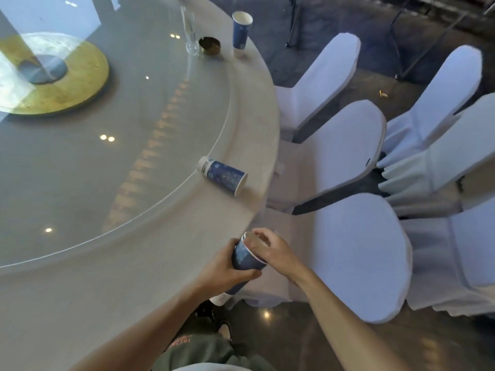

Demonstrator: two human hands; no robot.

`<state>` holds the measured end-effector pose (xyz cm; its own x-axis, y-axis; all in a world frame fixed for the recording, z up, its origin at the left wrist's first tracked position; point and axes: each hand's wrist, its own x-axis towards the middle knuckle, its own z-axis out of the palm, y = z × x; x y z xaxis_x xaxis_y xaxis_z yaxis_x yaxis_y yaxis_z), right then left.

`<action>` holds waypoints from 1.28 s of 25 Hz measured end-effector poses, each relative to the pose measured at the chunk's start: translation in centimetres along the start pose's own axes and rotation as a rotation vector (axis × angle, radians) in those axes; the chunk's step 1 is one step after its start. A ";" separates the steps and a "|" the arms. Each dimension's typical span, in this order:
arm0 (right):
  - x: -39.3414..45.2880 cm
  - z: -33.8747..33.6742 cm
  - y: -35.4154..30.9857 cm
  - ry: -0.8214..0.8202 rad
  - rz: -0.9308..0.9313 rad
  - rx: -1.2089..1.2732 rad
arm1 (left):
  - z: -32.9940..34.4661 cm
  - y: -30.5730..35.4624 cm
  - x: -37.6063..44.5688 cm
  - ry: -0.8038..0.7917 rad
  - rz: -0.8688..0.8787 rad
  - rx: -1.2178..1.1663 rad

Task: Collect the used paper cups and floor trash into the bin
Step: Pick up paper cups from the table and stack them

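Observation:
My left hand [223,269] grips a stack of blue paper cups [245,259] at the table's near edge. My right hand [270,250] rests on the stack's rim, fingers curled over the top cup. A second blue paper cup [223,175] lies on its side on the table rim ahead, mouth toward the chairs. A third blue cup [241,32] stands upright at the far edge. A small piece of trash [383,94] lies on the dark floor beyond the chairs. No bin is in view.
The round table [80,295] has a glass turntable [107,156] with a gold centre disc [67,84]. A tall glass [190,30] and a dark ashtray [209,46] stand near the far cup. White-covered chairs [356,250] crowd the right side.

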<state>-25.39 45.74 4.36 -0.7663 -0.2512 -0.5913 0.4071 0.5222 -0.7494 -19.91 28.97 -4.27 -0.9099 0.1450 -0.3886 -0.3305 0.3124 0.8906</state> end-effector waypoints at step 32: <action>6.2 -17.1 -2.4 0.076 -0.355 0.059 | 8.0 5.9 3.1 0.531 -0.238 0.064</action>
<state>-39.65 56.80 7.56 -0.8986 -0.3462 -0.2694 0.1356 0.3649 -0.9211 -22.70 38.78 -2.12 -0.8190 -0.4209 -0.3900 -0.5405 0.3376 0.7706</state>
